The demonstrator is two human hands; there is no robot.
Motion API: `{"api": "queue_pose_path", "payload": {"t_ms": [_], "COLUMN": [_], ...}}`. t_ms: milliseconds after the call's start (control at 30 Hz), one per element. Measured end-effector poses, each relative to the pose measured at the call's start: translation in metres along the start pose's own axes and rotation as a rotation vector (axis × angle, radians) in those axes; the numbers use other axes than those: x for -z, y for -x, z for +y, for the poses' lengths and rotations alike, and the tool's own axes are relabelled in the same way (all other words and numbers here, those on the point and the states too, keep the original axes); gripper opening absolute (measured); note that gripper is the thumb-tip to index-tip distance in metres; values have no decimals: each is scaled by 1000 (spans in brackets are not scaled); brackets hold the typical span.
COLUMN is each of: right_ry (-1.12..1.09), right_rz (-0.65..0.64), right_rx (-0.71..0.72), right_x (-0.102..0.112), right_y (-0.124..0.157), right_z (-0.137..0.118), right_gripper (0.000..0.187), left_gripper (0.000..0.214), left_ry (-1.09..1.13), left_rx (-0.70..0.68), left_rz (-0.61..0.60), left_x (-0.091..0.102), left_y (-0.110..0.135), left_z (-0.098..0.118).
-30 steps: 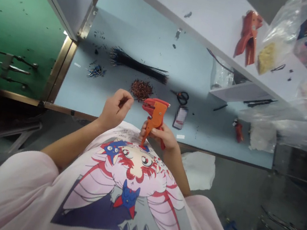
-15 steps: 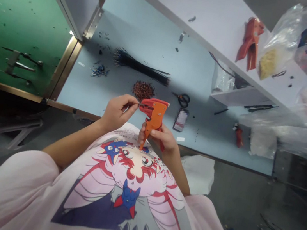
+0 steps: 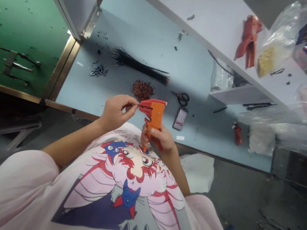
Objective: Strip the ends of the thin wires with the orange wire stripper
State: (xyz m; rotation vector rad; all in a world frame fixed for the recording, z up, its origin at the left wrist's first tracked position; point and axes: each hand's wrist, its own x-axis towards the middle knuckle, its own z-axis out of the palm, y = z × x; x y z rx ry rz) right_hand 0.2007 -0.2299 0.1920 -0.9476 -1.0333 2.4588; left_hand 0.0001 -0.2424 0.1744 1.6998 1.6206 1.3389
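My right hand (image 3: pixel 159 138) is wrapped round the handles of an orange wire stripper (image 3: pixel 153 113), held upright in front of my chest with its jaws pointing left. My left hand (image 3: pixel 117 109) pinches a thin short wire (image 3: pixel 136 104) between thumb and fingers, and the wire's tip sits at the stripper's jaws. Both hands hover just above the near edge of the pale blue bench (image 3: pixel 139 61).
On the bench lie a bundle of black wires (image 3: pixel 138 65), a pile of reddish-brown bits (image 3: pixel 143 89), small scissors (image 3: pixel 182 97) and blue scraps (image 3: pixel 98 70). A second orange stripper (image 3: pixel 248 38) and plastic bags (image 3: pixel 283 35) sit on the shelf. A green bench with tools (image 3: pixel 14 62) is at left.
My left hand brought the wire to the stripper's jaws. My right hand has squeezed the handles closer together and slid lower on them.
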Motion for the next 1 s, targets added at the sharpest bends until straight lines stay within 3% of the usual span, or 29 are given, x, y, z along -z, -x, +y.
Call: {"api": "queue_pose_path", "payload": {"t_ms": [467, 567, 700, 1000], "right_ry": [-56, -46, 40, 427], "right_rz": [1, -6, 1, 436], "right_rx": [-66, -32, 66, 493], "right_x": [-4, -4, -2, -8], "right_y": [-1, -4, -5, -23], "right_z": [-1, 1, -5, -16], "right_gripper": [39, 39, 53, 21], "left_gripper": [17, 18, 16, 8], "left_ry": [-47, -46, -51, -210], "left_rx": [-20, 0, 23, -252], "left_rz": [-36, -20, 37, 43], "left_x": [2, 3, 6, 2], "left_y": [7, 6, 5, 9], "left_z": [-2, -3, -2, 3]}}
